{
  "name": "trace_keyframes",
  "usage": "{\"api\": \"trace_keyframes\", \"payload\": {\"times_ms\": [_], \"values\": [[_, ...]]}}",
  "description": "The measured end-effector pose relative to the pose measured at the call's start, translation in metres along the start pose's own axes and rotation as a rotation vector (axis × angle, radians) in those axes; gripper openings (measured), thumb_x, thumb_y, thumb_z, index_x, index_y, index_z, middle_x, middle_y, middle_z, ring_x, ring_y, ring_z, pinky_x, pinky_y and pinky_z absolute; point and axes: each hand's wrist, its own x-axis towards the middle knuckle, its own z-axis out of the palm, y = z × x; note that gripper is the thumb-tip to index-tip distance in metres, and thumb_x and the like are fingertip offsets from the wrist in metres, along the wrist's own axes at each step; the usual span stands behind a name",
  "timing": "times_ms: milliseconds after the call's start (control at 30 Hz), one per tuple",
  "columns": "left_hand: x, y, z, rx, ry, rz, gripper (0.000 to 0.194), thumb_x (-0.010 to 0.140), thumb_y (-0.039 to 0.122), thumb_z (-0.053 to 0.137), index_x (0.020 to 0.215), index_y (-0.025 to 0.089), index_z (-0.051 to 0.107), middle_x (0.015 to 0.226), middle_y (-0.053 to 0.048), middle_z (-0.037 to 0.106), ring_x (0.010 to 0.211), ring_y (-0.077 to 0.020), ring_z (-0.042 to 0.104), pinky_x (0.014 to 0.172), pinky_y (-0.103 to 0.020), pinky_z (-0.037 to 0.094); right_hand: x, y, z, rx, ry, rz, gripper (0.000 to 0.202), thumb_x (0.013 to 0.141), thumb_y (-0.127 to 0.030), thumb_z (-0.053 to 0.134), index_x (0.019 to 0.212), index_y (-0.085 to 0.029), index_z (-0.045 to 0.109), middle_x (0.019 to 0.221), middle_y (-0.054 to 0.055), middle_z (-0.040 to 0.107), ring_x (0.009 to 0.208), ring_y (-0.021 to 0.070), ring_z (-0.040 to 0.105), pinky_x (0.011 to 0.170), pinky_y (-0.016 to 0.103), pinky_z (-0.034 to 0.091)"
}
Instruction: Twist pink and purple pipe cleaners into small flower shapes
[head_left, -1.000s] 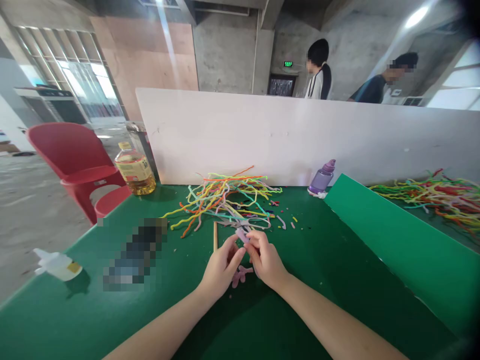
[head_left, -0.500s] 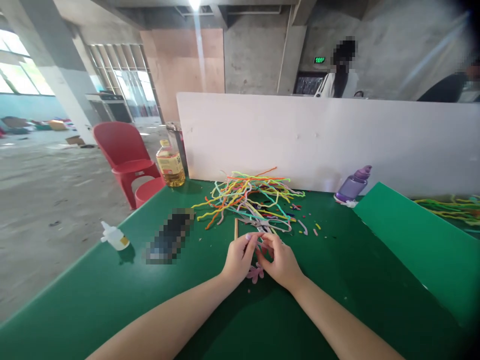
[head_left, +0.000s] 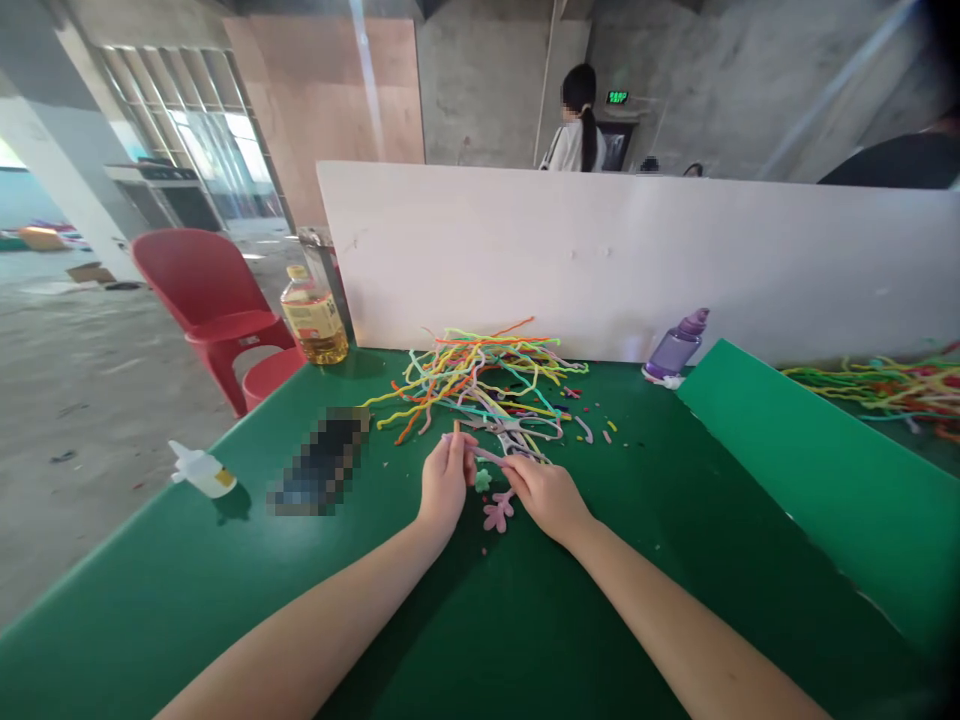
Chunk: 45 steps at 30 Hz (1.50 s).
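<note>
2 forearms reach in from the near side over the green worktop (head_left: 480,640). Closest on it lies a pink, lobed piece (head_left: 498,512), flat between and just below the hands, with a small mint-green piece (head_left: 483,480) just beyond it.

Past these, the left hand (head_left: 445,482) has its grip closed on 1 end of a lilac strip (head_left: 489,456); the right hand (head_left: 549,497) pinches the other end, its grip closed too. The strip spans the gap between them, above the worktop. A wooden stick (head_left: 457,427) shows just beyond the left fingers, partly hidden.

Well to the left, a white squeeze bottle (head_left: 204,474) stands near the edge, and a dark, pixelated object (head_left: 322,465) lies between it and the left hand. Beyond the right hand are open scissors (head_left: 511,436), touching a loose pile of colourful fuzzy strips (head_left: 480,380); small scraps (head_left: 609,433) dot the surface to its right.

Farther right, a green board (head_left: 825,440) lies near a tilted purple bottle (head_left: 675,348), with another heap of strips (head_left: 885,388) behind the board. At the far left corner stands a bottle of yellow oil (head_left: 315,320), with red chairs (head_left: 199,280) beyond the worktop's left edge.

A white panel (head_left: 525,260) rises along the back. Behind it are 1 person in white (head_left: 581,130) and a lit green sign (head_left: 617,97).
</note>
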Motion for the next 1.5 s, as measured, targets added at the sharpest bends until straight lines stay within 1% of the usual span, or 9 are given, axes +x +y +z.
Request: {"api": "trace_keyframes", "payload": {"times_ms": [267, 467, 667, 833, 967, 1067, 1167, 1367, 1500], "values": [[0.002, 0.0, -0.003, -0.042, 0.058, -0.008, 0.031, 0.089, 0.044, 0.039, 0.081, 0.017, 0.051, 0.057, 0.007, 0.039, 0.042, -0.0051, 0.04, 0.042, -0.017, 0.031, 0.003, 0.007, 0.003, -0.081, 0.08, -0.053, 0.023, 0.094, -0.029, 0.039, 0.097, -0.018, 0.058, 0.082, 0.005, 0.067, 0.074, 0.0164, 0.062, 0.063, 0.024, 0.037], [0.004, -0.004, -0.002, 0.004, 0.06, -0.021, 0.032, 0.089, 0.046, 0.036, 0.081, 0.017, 0.05, 0.057, 0.007, 0.038, 0.042, -0.0057, 0.04, 0.042, -0.018, 0.031, 0.003, 0.007, 0.001, -0.263, 0.032, -0.09, 0.029, 0.094, -0.033, 0.038, 0.088, -0.019, 0.062, 0.06, 0.002, 0.063, 0.057, 0.014, 0.057, 0.053, 0.025, 0.027], [0.01, 0.01, -0.009, 0.192, 0.117, 0.014, 0.04, 0.089, 0.034, 0.033, 0.126, 0.02, 0.023, 0.068, 0.006, 0.044, 0.048, -0.0091, 0.045, 0.05, -0.022, 0.039, 0.002, 0.008, -0.004, -0.417, 0.096, 0.011, 0.034, 0.095, -0.03, 0.034, 0.082, -0.017, 0.063, 0.056, 0.004, 0.06, 0.053, 0.0149, 0.054, 0.055, 0.027, 0.028], [0.025, 0.049, -0.054, 0.478, -0.047, 0.075, 0.043, 0.073, 0.028, 0.058, 0.114, 0.019, 0.048, 0.086, -0.003, 0.06, 0.083, -0.02, 0.058, 0.081, -0.035, 0.042, 0.002, -0.012, -0.008, -0.414, 0.104, 0.109, 0.044, 0.09, -0.039, 0.042, 0.121, -0.01, 0.051, 0.103, 0.018, 0.062, 0.095, 0.0297, 0.056, 0.08, 0.04, 0.038], [0.023, 0.064, -0.115, 1.224, 0.13, 0.28, 0.066, 0.079, 0.039, 0.049, 0.136, 0.013, 0.028, 0.122, -0.017, 0.052, 0.121, -0.0334, 0.039, 0.103, -0.051, 0.016, 0.002, -0.055, -0.018, -0.12, 0.041, -0.003, 0.049, 0.088, -0.038, 0.044, 0.13, -0.014, 0.04, 0.136, 0.015, 0.041, 0.126, 0.0291, 0.033, 0.102, 0.044, 0.028], [0.016, 0.055, -0.16, 1.542, 0.173, 0.132, 0.087, 0.074, 0.052, 0.05, 0.141, 0.007, 0.017, 0.134, -0.023, 0.041, 0.128, -0.0407, 0.026, 0.1, -0.057, 0.016, 0.007, -0.086, -0.02, 0.206, -0.122, -0.04, 0.042, 0.089, -0.035, 0.042, 0.127, -0.017, 0.042, 0.133, 0.01, 0.044, 0.125, 0.0222, 0.037, 0.104, 0.038, 0.03], [0.01, 0.044, -0.19, 1.577, 0.096, -0.064, 0.105, 0.065, 0.065, 0.051, 0.143, 0.01, 0.007, 0.142, -0.024, 0.03, 0.123, -0.0423, 0.035, 0.096, -0.058, 0.022, 0.02, -0.102, -0.008, 0.504, -0.29, 0.091, 0.046, 0.089, -0.044, 0.041, 0.127, -0.019, 0.043, 0.127, 0.01, 0.05, 0.119, 0.023, 0.045, 0.098, 0.039, 0.037], [0.006, 0.044, -0.202, 1.537, 0.124, -0.143, 0.105, 0.065, 0.064, 0.051, 0.143, 0.006, 0.011, 0.121, -0.024, 0.054, 0.114, -0.043, 0.045, 0.089, -0.051, 0.031, 0.064, -0.118, 0.051, 1.244, -0.105, 0.588, 0.036, 0.077, -0.037, 0.062, 0.105, -0.016, 0.062, 0.115, 0.011, 0.061, 0.112, 0.0251, 0.052, 0.1, 0.038, 0.033], [0.007, 0.048, -0.195, 1.309, 0.132, -0.159, 0.102, 0.066, 0.062, 0.054, 0.142, 0.009, 0.012, 0.118, -0.017, 0.06, 0.114, -0.041, 0.046, 0.09, -0.049, 0.035, 0.094, -0.133, 0.092, 1.386, -0.009, 0.717, 0.025, 0.072, -0.029, 0.065, 0.092, -0.015, 0.064, 0.102, 0.009, 0.066, 0.103, 0.0227, 0.059, 0.092, 0.034, 0.041]]}}
